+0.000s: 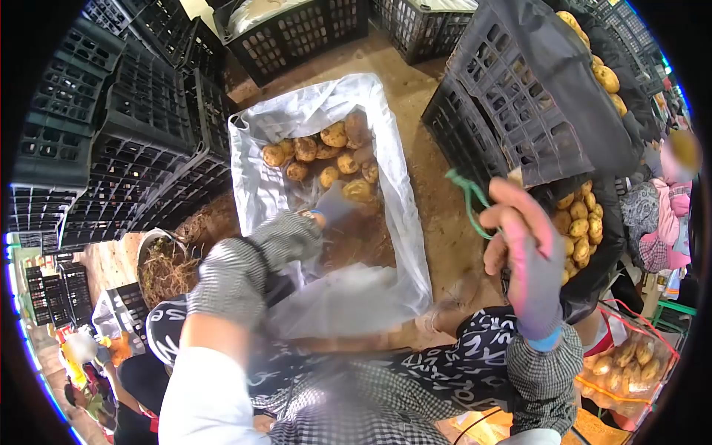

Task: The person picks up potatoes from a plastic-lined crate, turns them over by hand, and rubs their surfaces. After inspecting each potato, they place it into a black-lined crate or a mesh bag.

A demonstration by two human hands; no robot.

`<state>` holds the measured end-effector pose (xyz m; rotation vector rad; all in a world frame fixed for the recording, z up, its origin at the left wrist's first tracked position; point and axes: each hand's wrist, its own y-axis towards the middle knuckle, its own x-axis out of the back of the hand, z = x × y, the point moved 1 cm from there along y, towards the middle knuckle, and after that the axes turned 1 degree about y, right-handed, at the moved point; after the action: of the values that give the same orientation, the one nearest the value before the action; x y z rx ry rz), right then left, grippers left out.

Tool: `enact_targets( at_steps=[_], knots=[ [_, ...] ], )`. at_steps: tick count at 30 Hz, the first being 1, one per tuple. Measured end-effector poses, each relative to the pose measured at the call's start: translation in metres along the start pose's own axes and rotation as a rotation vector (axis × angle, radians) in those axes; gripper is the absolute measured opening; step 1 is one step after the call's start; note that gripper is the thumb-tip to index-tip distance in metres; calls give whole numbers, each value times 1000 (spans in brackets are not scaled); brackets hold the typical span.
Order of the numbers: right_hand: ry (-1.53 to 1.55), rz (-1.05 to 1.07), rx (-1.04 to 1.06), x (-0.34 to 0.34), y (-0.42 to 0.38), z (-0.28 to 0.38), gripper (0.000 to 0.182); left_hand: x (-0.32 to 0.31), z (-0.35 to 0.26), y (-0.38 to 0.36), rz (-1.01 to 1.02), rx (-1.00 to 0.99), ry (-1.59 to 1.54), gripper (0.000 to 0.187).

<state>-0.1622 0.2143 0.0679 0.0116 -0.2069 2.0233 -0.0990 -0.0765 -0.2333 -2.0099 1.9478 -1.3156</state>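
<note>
Potatoes [305,148]: in the plastic-lined box [248,174], just beyond the left hand
Left hand [332,209]: low inside the box, blurred; cannot tell whether it grips
Right hand [528,267]: fingers loosely spread, green string [467,184] at the fingertips
Box work: seemingly picking through potatoes; next move likely calls for a sure left grip
Lettering: "se" on dark cloth [169,317] left of the left sleeve

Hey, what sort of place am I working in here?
Probably a potato sorting or packing area, perhaps in a warehouse or market. The stacked black crates on the left, loose potatoes in a plastic-lined container and another potato heap at right suggest it.
</note>
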Motion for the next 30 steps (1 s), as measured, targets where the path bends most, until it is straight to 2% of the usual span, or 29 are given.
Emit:
enact_targets(
  at_steps=[2,5,7,8,10,12,14,17,18,21,22,24,25,27,28,30],
  knots=[
    [-68,61,114,-11,-3,-16,51,26,-45,-54,-68,-94,-136,71],
    [-246,215,334,-32,-9,-59,55,56,-98,-131,7,-190,-319,78],
    [-261,325,257,-52,-27,-51,54,62,-116,-172,-142,-381,-198,79],
    [-209,298,210,-59,-32,-48,53,61,-121,-188,-221,-476,-138,79],
    [-103,243,118,-71,-40,-47,50,55,-125,-213,-325,-523,-88,79],
    [-69,280,245,-83,-51,-49,48,46,-124,-228,-405,-562,-109,77],
    [-209,353,356,-89,-63,-67,45,35,-107,-220,-390,-528,-228,76],
    [-213,347,462,-101,-74,-64,42,28,-113,-233,-289,-397,-462,75],
    [-155,306,400,-100,-72,-63,42,28,-114,-234,-294,-408,-475,75],
    [12,179,218,-92,-57,-58,42,24,-110,-229,-371,-475,-382,79],
    [-162,218,307,-92,-59,-68,41,22,-108,-226,-393,-495,-346,80],
    [-179,231,450,-99,-63,-76,39,23,-110,-226,-422,-528,-287,81],
    [-172,218,411,-96,-61,-76,40,26,-113,-230,-424,-538,-261,81],
    [-157,191,334,-92,-55,-71,40,29,-125,-240,-216,-379,-576,79],
    [-75,182,189,-86,-49,-72,43,29,-129,-242,-112,-297,-730,78],
    [-149,170,277,-89,-52,-73,44,25,-122,-233,-150,-379,-674,76]
  ],
)
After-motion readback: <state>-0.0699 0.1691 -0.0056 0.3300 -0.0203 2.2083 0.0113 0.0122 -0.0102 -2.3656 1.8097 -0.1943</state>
